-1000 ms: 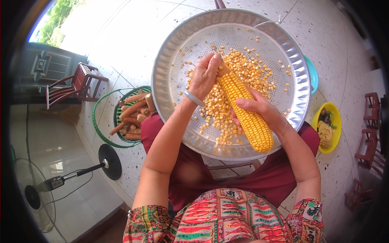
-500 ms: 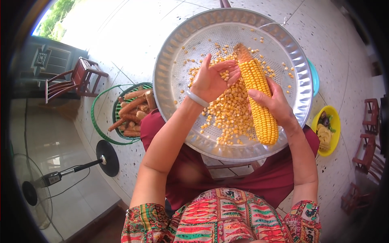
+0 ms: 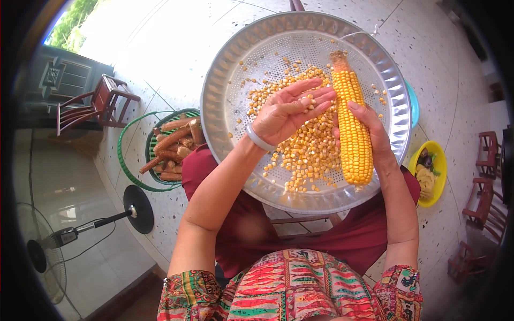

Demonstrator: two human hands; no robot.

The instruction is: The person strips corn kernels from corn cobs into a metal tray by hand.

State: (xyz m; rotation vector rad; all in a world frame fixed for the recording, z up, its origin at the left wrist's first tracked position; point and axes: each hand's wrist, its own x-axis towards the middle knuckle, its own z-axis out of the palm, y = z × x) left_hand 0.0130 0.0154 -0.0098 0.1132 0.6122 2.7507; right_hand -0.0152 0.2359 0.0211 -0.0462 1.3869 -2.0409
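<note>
My right hand (image 3: 369, 125) is closed around a large ear of corn (image 3: 356, 144), its thumb lying across the yellow kernels. The ear stands tilted over a round metal tray (image 3: 225, 160) with a perforated bottom, its bare brownish tip at the far end. To the left of the ear, my left hand (image 3: 292, 109) is turned palm up, holding a few loose corn kernels (image 3: 310, 101) at its thumb and fingers; its fingertips come close to the ear's side. Many shelled kernels (image 3: 305, 155) lie heaped and scattered in the tray below both hands.
A green basket (image 3: 126, 166) of bare cobs stands left of the tray, near a fan's round base (image 3: 140, 208). On the right are a yellow bowl (image 3: 440, 179) with peelings and a blue rim (image 3: 412, 104) under the tray. Wooden chairs (image 3: 110, 101) stand around.
The ear has moved a little to the right and turned more upright. My left hand has rolled and its fingers have shifted right, following the ear; kernels still lie in it.
</note>
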